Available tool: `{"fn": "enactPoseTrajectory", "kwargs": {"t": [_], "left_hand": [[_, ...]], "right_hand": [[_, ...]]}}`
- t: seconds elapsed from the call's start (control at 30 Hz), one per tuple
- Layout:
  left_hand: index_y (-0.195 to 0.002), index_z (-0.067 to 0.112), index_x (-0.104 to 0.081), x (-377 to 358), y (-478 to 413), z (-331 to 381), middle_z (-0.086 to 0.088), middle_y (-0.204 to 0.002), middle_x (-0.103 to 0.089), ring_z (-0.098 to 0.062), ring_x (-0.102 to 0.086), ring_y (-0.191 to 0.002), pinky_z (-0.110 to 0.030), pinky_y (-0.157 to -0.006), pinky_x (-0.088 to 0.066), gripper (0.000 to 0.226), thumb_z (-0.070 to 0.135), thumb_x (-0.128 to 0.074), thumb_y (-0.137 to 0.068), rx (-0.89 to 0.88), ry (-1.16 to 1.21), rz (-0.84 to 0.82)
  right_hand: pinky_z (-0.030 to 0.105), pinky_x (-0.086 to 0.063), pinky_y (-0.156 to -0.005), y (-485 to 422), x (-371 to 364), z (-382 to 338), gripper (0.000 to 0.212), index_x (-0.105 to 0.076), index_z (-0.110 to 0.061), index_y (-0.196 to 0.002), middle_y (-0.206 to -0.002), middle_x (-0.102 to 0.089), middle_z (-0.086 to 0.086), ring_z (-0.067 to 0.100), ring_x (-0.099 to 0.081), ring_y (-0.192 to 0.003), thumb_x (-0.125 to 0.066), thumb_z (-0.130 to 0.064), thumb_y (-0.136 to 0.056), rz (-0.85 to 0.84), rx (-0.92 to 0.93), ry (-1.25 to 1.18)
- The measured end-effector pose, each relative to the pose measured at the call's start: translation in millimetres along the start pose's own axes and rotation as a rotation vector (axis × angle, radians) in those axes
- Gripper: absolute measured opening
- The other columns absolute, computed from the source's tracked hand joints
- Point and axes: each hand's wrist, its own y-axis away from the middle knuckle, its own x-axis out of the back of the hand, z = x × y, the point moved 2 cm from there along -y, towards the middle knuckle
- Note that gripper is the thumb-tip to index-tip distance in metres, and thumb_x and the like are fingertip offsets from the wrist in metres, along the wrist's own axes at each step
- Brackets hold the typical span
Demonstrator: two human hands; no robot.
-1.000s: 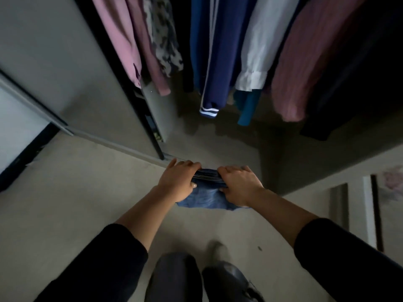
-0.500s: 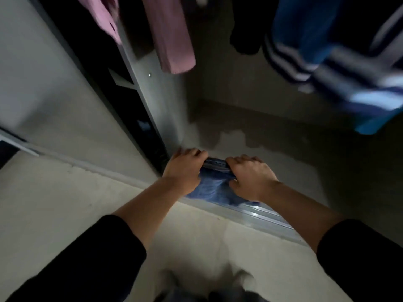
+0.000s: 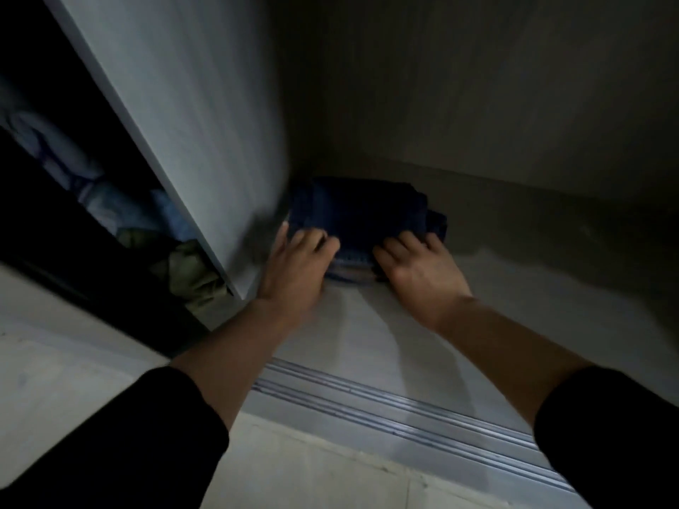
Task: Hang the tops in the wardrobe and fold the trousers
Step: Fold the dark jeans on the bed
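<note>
Both hands down on one bundle, arms stretched forward out of black sleeves (image 3: 121,435). Left hand (image 3: 297,262): fingers bent over the near left corner of the folded trousers (image 3: 360,214), outermost finger up against the partition. Right hand (image 3: 415,266): fingers bent over the near right edge, thumb tucked at the front face. Each holds its end of the stack. Frame is dim and somewhat blurred, so how tight the grip is cannot be told.

Grey partition panel (image 3: 183,123) runs tilted from top left to the wardrobe floor (image 3: 404,325). Pale room floor (image 3: 312,472) lies nearest the camera. Metal door track (image 3: 404,409) crosses between the two floors, under the forearms.

Folded trousers, dark blue denim, sit flat on the wardrobe floor in the back left corner, touching the partition.

Left of the partition, a dark compartment: pale blue bundled clothes (image 3: 110,207), olive garment (image 3: 187,273) below them.
</note>
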Motion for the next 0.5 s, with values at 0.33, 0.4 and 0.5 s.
{"fn": "enactPoseTrajectory", "kwargs": {"t": [0.33, 0.4, 0.5], "left_hand": [[-0.128, 0.010, -0.059, -37, -40, -4, -0.022, -0.110, -0.055, -0.040, -0.057, -0.095, -0.039, -0.071, -0.051, 0.052, 0.010, -0.035, -0.082, 0.112, -0.066, -0.076], [-0.150, 0.012, -0.026, -49, -51, -6, -0.022, -0.138, -0.034, -0.039, -0.041, -0.122, -0.040, -0.092, -0.044, 0.062, 0.000, -0.037, -0.090, 0.169, -0.053, -0.227], [-0.152, 0.012, -0.004, -65, -65, -9, -0.019, -0.143, -0.024, -0.036, -0.029, -0.129, -0.039, -0.101, -0.036, 0.072, 0.000, -0.040, -0.092, 0.218, -0.005, -0.272]], "right_hand": [[0.042, -0.049, -0.078, -15, -67, 23, 0.061, -0.030, -0.017, -0.148, -0.133, -0.032, 0.016, 0.038, -0.048, -0.111, -0.057, -0.011, -0.093, -0.246, -0.311, -0.342], [0.042, -0.050, -0.081, -22, -76, 31, 0.065, -0.030, -0.014, -0.147, -0.137, -0.034, 0.014, 0.036, -0.047, -0.118, -0.061, -0.009, -0.090, -0.222, -0.338, -0.387], [0.038, -0.045, -0.095, -35, -85, 40, 0.069, -0.020, -0.013, -0.151, -0.147, -0.025, 0.012, 0.032, -0.040, -0.129, -0.052, -0.002, -0.092, -0.250, -0.319, -0.460]]}}
